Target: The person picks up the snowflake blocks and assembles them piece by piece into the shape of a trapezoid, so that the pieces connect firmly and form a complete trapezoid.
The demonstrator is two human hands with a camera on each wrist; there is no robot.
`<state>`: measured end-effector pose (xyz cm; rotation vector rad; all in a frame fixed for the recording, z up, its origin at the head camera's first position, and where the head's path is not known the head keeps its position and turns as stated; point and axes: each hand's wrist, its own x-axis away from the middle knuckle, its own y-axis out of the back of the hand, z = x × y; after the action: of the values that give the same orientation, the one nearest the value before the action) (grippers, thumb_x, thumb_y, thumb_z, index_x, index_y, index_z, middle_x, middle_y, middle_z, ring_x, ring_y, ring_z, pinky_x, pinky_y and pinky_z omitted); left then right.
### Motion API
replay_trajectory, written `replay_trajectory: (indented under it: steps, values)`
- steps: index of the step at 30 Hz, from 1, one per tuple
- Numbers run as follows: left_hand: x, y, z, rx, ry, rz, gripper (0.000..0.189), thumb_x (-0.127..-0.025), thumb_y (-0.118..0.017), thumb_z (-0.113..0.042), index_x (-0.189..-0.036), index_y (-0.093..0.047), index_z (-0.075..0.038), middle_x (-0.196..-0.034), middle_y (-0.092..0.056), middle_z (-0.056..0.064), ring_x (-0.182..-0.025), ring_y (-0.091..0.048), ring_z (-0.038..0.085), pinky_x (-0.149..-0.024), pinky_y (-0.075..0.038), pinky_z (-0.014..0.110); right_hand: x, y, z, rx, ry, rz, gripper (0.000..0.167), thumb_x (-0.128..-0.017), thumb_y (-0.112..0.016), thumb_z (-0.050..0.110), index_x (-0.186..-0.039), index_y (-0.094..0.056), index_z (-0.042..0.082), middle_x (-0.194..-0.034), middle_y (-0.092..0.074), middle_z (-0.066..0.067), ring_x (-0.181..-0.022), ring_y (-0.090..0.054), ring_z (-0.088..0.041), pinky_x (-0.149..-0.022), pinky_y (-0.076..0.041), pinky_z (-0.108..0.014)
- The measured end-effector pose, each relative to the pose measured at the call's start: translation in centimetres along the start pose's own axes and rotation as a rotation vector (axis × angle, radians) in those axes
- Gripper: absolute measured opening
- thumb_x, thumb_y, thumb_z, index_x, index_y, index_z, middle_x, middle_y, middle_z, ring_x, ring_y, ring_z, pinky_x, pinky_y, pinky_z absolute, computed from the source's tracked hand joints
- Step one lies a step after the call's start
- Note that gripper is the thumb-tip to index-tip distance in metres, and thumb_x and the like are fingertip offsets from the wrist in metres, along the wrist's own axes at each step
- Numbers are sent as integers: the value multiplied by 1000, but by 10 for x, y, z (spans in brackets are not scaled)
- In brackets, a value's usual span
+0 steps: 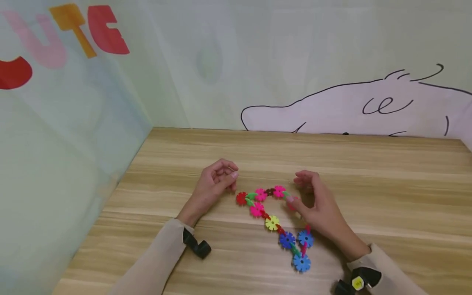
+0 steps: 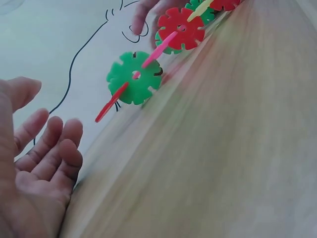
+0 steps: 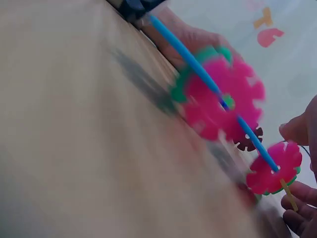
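A closed loop of linked plastic snowflake discs lies on the table, with a red disc (image 1: 241, 198) at its left end, a yellow disc (image 1: 272, 223) midway and a light blue disc (image 1: 301, 263) nearest the front. Just beyond the red disc, my left hand (image 1: 212, 184) hovers with loosely bent fingers and nothing in them. My right hand (image 1: 324, 211) reaches over the loop's right side, its thumb overlapping a pink disc (image 1: 292, 203) while the other fingers stand apart from the thumb. In the left wrist view, a green disc (image 2: 119, 74) is beyond the fingers.
The wood-grain table (image 1: 177, 155) meets a back wall (image 1: 177, 82) printed with a line-drawn figure. Coloured letters (image 1: 107, 30) mark the left wall. Black camera mounts (image 1: 197, 243) sit on both wrists.
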<state>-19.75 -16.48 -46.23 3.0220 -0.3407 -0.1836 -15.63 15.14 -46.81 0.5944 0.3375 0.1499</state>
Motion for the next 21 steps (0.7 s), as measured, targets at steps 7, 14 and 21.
replay_trajectory:
  steps: [7,14,21]
  values:
    - [0,3,1,-85,-13,65,35,-106,-66,-17,-138,-65,-2,-126,-74,20,-115,-75,20,-100,-59,21,33,9,-1,71,78,-44,68,-85,-89,15,-142,-54,4,-118,-72,-1,-111,-65,-13,-102,-42,-13]
    - [4,7,-5,-165,20,140,37,-106,-67,-20,-141,-67,-10,-136,-75,9,-129,-72,25,-108,-55,21,21,8,-7,48,142,-30,67,-88,-84,2,-146,-51,5,-117,-80,1,-107,-72,-13,-99,-46,-10]
    - [5,8,-5,-209,24,155,42,-106,-66,-24,-147,-64,-17,-143,-72,3,-136,-67,22,-115,-53,28,-20,21,-27,8,134,128,61,-97,-78,9,-151,-49,15,-127,-81,-1,-123,-72,-21,-108,-41,-13]
